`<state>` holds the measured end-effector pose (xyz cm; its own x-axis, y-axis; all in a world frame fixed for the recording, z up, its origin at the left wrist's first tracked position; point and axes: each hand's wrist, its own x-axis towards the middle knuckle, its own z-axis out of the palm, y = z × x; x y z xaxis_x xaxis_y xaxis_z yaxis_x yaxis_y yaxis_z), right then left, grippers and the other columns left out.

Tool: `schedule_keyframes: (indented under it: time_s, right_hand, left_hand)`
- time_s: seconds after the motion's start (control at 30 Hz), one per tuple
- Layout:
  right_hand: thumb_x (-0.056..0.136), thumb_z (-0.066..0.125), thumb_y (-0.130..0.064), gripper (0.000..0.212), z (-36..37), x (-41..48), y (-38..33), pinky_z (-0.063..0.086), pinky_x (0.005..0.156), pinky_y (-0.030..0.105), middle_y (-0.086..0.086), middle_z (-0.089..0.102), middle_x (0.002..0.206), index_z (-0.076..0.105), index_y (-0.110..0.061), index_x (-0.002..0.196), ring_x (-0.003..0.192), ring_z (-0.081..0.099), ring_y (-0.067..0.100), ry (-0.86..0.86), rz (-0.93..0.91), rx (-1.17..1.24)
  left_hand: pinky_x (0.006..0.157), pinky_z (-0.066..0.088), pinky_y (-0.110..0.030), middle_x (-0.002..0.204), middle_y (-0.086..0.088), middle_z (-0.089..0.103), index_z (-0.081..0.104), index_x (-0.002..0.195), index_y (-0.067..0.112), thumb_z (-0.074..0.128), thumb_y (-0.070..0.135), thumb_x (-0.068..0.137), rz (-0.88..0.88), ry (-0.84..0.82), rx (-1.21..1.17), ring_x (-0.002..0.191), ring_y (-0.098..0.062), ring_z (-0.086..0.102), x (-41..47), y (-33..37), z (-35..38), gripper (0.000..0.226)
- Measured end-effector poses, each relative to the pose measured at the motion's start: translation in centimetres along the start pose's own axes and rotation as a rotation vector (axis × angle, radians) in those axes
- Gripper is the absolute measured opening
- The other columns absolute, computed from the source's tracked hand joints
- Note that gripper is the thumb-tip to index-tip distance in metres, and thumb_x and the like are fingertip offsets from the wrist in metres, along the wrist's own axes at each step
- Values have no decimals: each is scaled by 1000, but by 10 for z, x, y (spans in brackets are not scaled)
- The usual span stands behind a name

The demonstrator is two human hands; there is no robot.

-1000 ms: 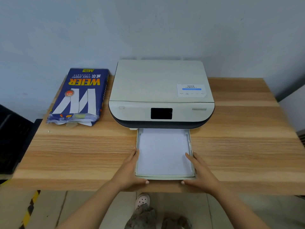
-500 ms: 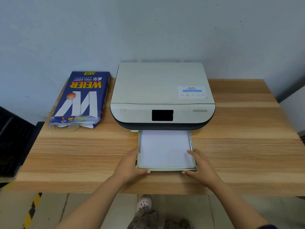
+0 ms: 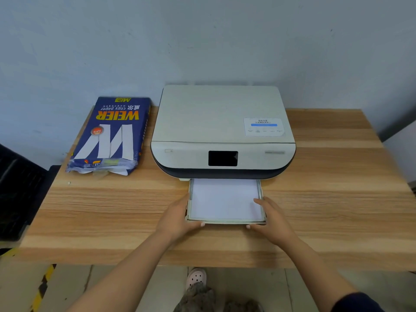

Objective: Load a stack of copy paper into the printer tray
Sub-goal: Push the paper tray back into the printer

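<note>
From my head camera: I'm gripping the printer tray (image 3: 225, 221) at both front corners. My left hand (image 3: 177, 218) is wrapping its left corner, thumb under the front lip; my right hand (image 3: 271, 219) is clamping the right corner, fingers lying along the side rail. The copy paper (image 3: 225, 198) is lying flat inside the tray, which is sticking out from under the printer (image 3: 222, 131). Left of the printer, the opened paper pack (image 3: 111, 136) is resting on the table (image 3: 337, 199).
</note>
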<state>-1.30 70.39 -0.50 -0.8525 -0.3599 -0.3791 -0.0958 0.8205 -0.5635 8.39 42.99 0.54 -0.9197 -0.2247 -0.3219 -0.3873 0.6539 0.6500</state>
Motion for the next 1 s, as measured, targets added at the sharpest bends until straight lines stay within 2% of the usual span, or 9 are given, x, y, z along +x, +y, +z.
schedule_keyframes:
  time_s: [0.1, 0.2, 0.3, 0.37, 0.47, 0.53, 0.73, 0.87, 1.0]
  right_hand:
    - [73, 77, -36, 76, -1, 0, -7, 29, 112, 37, 5, 25, 154, 40, -25, 138, 141, 24, 23, 58, 7, -69]
    - [79, 72, -31, 57, 8, -15, -16, 37, 107, 37, 6, 36, 145, 49, -22, 130, 133, 35, 25, 183, -88, -201]
    - [75, 73, -20, 40, 32, -36, -17, 49, 83, 30, 4, 56, 114, 61, -19, 114, 102, 58, 22, 246, -278, -280]
    - [75, 70, -15, 40, 44, -46, -15, 49, 77, 26, 1, 56, 107, 60, -18, 113, 93, 59, 19, 217, -327, -290]
    - [75, 68, -13, 49, 53, -48, -10, 51, 86, 31, 7, 57, 119, 57, -15, 123, 104, 59, 23, 203, -309, -317]
    - [72, 71, -11, 54, 54, -46, -10, 53, 88, 35, 12, 58, 122, 57, -12, 123, 108, 60, 28, 203, -300, -345]
    - [85, 58, -13, 56, 49, -35, -13, 39, 105, 38, 15, 43, 142, 43, -10, 139, 132, 42, 30, 149, -266, -355]
    - [91, 48, -16, 57, 41, -24, -23, 31, 112, 39, 12, 25, 153, 31, -14, 145, 139, 27, 29, 98, -235, -338]
    - [91, 43, -12, 64, 34, -15, -32, 24, 116, 38, 9, 9, 158, 17, -21, 150, 143, 13, 26, 66, -195, -370]
  left_hand:
    - [91, 50, -37, 125, 14, 58, 38, 131, 42, 75, 61, 56, -13, 29, 38, 112, -13, 53, 4, -3, 1, 86]
    - [107, 37, -36, 141, 6, 45, 36, 140, 27, 70, 51, 74, 29, 96, 142, 130, -17, 39, -6, -2, 12, 78]
    - [111, 33, -37, 144, 3, 40, 35, 141, 24, 63, 40, 84, 203, 148, 197, 133, -14, 33, -33, -3, 28, 66]
    - [113, 32, -38, 148, 5, 35, 30, 143, 25, 58, 40, 86, 287, 111, 233, 136, -9, 26, -47, -10, 40, 65]
    - [119, 7, -27, 157, 14, -1, 7, 149, 28, 41, 45, 92, 277, 21, 295, 142, 1, -8, -57, -19, 53, 69]
    - [118, -2, -26, 155, 16, -15, -3, 149, 26, 32, 48, 93, 270, 3, 328, 140, 1, -21, -56, -19, 56, 69]
    - [117, 2, -29, 155, 9, -18, -6, 148, 22, 27, 49, 93, 248, -9, 391, 141, -5, -21, -37, -15, 54, 70]
    - [115, -10, -28, 153, 8, -22, -10, 147, 22, 19, 52, 90, 222, -11, 453, 141, -8, -22, -25, -10, 47, 71]
    - [114, -12, -29, 154, 5, -22, -15, 145, 23, 8, 56, 84, 200, -9, 505, 141, -12, -25, -13, -4, 41, 73]
